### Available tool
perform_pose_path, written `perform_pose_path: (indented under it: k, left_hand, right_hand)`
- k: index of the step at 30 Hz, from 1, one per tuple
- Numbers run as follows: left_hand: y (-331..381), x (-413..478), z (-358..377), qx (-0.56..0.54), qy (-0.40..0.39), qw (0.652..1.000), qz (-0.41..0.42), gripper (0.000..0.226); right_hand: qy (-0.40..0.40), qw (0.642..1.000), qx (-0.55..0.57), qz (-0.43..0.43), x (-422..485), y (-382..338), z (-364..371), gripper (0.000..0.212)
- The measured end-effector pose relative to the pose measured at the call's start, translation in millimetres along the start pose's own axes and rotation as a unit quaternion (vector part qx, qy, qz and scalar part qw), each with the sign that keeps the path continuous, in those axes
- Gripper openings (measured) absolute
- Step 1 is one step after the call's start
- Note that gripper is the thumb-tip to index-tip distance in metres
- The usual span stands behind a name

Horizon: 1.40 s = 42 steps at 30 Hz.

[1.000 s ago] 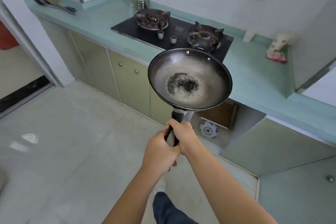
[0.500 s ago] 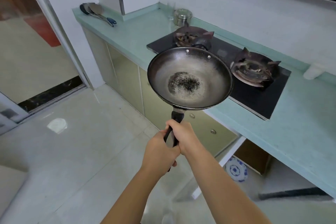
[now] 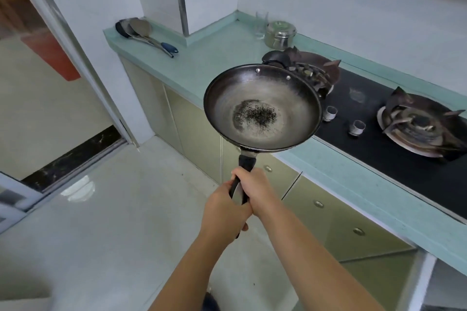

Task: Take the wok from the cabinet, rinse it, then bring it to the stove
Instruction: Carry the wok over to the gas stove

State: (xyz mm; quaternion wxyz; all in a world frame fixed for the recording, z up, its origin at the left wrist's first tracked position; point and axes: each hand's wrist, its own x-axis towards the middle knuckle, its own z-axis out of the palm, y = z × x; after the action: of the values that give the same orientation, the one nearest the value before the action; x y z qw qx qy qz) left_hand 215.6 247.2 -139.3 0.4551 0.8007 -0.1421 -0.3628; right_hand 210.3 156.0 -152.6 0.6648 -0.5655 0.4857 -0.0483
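Head view: both hands are wrapped tight around the black handle (image 3: pixel 243 177) of the wok (image 3: pixel 262 107), the right hand (image 3: pixel 256 188) higher up toward the bowl and the left hand (image 3: pixel 223 212) just below it, the two touching each other. The wok is held in the air, roughly level, out in front of the person, with its bowl over the front edge of the pale green counter (image 3: pixel 217 58) and its far rim overlapping the left burner (image 3: pixel 307 69) of the black gas stove (image 3: pixel 374 139). Its inside is grey and shiny with a dark speckled patch at the bottom, and two rivets show on the far rim. On the stove, two knobs (image 3: pixel 343 120) sit just right of the wok, and the right burner (image 3: pixel 422 125) lies well apart from it. Behind the left burner stands a lidded steel pot (image 3: pixel 280 34), with a clear glass (image 3: pixel 260 25) beside it in the corner. Spatulas (image 3: pixel 144 34) lie at the counter's far left end. Cabinet doors (image 3: pixel 192 131) with small round pulls run beneath the counter, above a glossy tiled floor (image 3: pixel 106 222).
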Motion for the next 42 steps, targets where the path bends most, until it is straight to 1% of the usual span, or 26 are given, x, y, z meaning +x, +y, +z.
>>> perform_pose_path:
  k: [3,9,13,17,19,25,27,29,31,33,35,42]
  left_hand:
    - [8,30,-34,0.001,-0.004,1.0,0.001,0.031]
    - [19,87,-76,-0.003,0.005,1.0,0.004,0.018]
    - [32,129,-89,-0.011,0.014,1.0,0.005,0.015]
    - [54,179,-96,-0.03,0.022,0.999,0.002,0.015]
    - [69,207,-97,-0.037,0.027,0.999,-0.002,0.014]
    - [120,287,-94,-0.048,0.046,0.998,-0.013,0.014]
    - [133,310,-89,-0.052,0.054,0.997,-0.02,0.018]
    - [143,333,-82,-0.068,0.057,0.996,-0.029,0.016]
    - [153,351,-76,-0.087,0.057,0.994,-0.042,0.015]
    - [160,368,-70,-0.095,0.059,0.993,-0.047,0.017]
    - [166,383,-63,-0.105,0.061,0.991,-0.052,0.018]
    - [180,418,-40,-0.107,0.071,0.99,-0.063,0.03]
  right_hand:
    - [0.006,1.0,-0.005,-0.009,24,-23,32,0.01]
    - [0.004,1.0,-0.017,-0.013,69,-61,74,0.006]
    - [-0.014,1.0,-0.015,-0.006,106,-87,86,0.021]
    - [-0.021,1.0,-0.021,-0.009,156,-118,93,0.011]
    - [-0.023,0.999,-0.023,-0.007,185,-136,94,0.006]
    - [-0.051,0.998,-0.023,-0.016,265,-194,87,0.004]
    - [-0.059,0.997,-0.035,-0.018,287,-209,81,0.007]
    - [-0.061,0.997,-0.043,-0.016,310,-222,75,0.015]
    - [-0.064,0.996,-0.055,-0.01,329,-231,70,0.017]
    - [-0.072,0.995,-0.065,-0.004,346,-239,65,0.011]
    - [-0.079,0.994,-0.07,-0.002,361,-245,59,0.009]
    - [-0.083,0.993,-0.085,0.001,396,-258,39,0.023]
